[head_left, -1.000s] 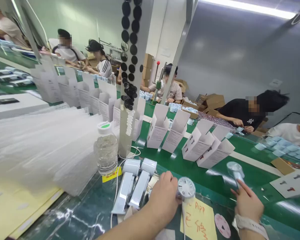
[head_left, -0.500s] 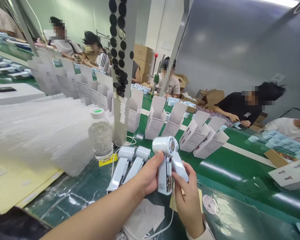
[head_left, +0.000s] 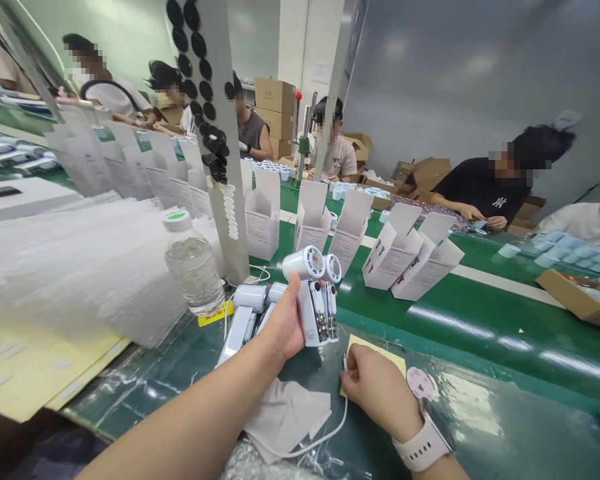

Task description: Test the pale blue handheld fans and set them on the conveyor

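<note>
My left hand (head_left: 286, 323) is closed around a pair of light-blue handheld fans (head_left: 305, 263), held upright side by side above the mat. Their round heads face right, and small metallic parts show along the open sides of the handles. Lower and to the right, my right hand (head_left: 380, 390) pinches the end of a thin white cable (head_left: 344, 420). That cable curves across the mat below a crumpled grey cloth (head_left: 290, 413). Two more light-blue fans (head_left: 250, 297) lie left of my left hand, partly hidden by it. Under my right fingers is a yellow sheet (head_left: 375, 353).
Several open white boxes (head_left: 313, 223) stand along the green conveyor (head_left: 505, 333). A water bottle (head_left: 193, 273) stands beside a metal post (head_left: 230, 233). Piled translucent bags (head_left: 80, 260) fill the left side. Several people work across the line, and a round pink sticker (head_left: 422, 384) lies at right.
Both fans are now in my left hand, raised slightly and moved left. My right hand has let go of the second fan, dropped lower and taken the cable's end.
</note>
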A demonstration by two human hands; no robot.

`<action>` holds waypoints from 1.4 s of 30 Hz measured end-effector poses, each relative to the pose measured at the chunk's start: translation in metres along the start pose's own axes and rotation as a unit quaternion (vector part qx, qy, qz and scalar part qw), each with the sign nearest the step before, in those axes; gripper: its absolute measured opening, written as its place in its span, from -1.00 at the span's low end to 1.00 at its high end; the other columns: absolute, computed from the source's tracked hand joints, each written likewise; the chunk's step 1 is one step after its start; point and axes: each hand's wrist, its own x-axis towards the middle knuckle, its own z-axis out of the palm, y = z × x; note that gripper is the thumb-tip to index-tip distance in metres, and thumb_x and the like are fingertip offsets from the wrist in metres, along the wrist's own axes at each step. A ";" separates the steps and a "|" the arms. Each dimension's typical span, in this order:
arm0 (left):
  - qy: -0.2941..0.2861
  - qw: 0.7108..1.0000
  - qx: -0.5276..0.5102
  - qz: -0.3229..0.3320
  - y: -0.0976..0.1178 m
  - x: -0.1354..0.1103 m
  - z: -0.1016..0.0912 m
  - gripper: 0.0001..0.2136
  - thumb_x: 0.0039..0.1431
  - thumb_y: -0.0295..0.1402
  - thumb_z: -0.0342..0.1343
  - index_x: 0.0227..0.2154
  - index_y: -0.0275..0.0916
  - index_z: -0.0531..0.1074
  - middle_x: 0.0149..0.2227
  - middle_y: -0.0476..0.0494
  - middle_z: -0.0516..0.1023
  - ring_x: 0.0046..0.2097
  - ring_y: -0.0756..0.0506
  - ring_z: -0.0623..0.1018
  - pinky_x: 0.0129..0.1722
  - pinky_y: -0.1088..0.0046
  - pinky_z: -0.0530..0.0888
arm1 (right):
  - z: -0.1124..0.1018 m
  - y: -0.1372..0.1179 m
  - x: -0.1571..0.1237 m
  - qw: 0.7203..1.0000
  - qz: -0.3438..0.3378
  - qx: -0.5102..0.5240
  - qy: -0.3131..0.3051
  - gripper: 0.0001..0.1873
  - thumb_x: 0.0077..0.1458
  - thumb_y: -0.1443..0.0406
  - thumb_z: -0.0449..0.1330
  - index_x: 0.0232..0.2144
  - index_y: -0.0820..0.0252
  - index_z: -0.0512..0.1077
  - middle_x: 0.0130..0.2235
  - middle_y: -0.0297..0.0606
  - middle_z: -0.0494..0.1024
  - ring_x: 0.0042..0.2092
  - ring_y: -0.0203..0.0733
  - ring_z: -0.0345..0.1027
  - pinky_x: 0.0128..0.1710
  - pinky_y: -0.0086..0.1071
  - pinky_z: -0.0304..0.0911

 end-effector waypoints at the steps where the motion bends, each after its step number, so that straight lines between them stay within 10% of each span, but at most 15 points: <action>1: 0.002 1.000 -0.005 -0.007 0.000 -0.001 0.000 -0.45 -0.04 0.21 0.19 -0.40 -0.30 0.53 -0.33 -0.22 0.64 -0.25 -0.15 0.61 -0.27 0.39 0.53 | 0.000 0.000 -0.001 1.000 -0.009 -0.005 -0.004 -0.81 0.01 0.48 0.11 -0.53 0.12 0.23 -0.43 -0.24 0.54 -0.38 -0.12 0.40 -0.43 -0.37 -0.06; 17: -0.124 0.992 0.023 0.004 -0.003 -0.004 -0.005 -0.38 -0.28 0.28 0.26 -0.51 -0.29 0.48 -0.28 -0.28 0.65 -0.27 -0.19 0.61 -0.31 0.36 0.51 | 0.008 -0.008 0.005 0.992 -0.039 0.119 -0.012 -0.86 0.08 0.48 0.07 -0.41 0.14 0.25 -0.42 -0.25 0.51 -0.36 -0.14 0.41 -0.41 -0.37 0.10; 25: -0.143 0.988 0.031 0.046 0.001 -0.003 -0.005 -0.34 -0.28 0.35 0.17 -0.58 -0.28 0.43 -0.36 -0.23 0.61 -0.40 -0.15 0.58 -0.44 0.37 0.48 | 0.018 -0.013 -0.002 0.812 -0.054 0.558 -0.159 -0.71 -0.01 0.09 0.29 -0.40 0.21 0.44 -0.58 -0.41 0.39 -0.55 -0.28 0.27 -0.49 -0.37 0.25; 36: -0.122 0.990 0.044 0.058 -0.005 -0.007 -0.002 -0.33 -0.31 0.37 0.17 -0.59 -0.27 0.43 -0.29 -0.27 0.62 -0.32 -0.17 0.58 -0.44 0.40 0.44 | 0.026 -0.036 -0.022 0.797 -0.057 0.601 -0.024 -0.51 0.05 -0.12 0.26 -0.51 0.17 0.39 -0.62 -0.37 0.44 -0.52 -0.27 0.34 -0.43 -0.40 0.23; 42: -0.056 0.991 0.056 0.109 -0.013 -0.010 0.001 -0.34 -0.36 0.34 0.22 -0.61 -0.29 0.45 -0.28 -0.24 0.63 -0.31 -0.13 0.57 -0.34 0.41 0.47 | 0.034 -0.045 -0.026 0.744 0.020 0.667 0.004 -0.45 0.03 -0.20 0.21 -0.53 0.11 0.25 -0.72 -0.56 0.21 -0.69 -0.35 0.15 -0.63 -0.45 0.08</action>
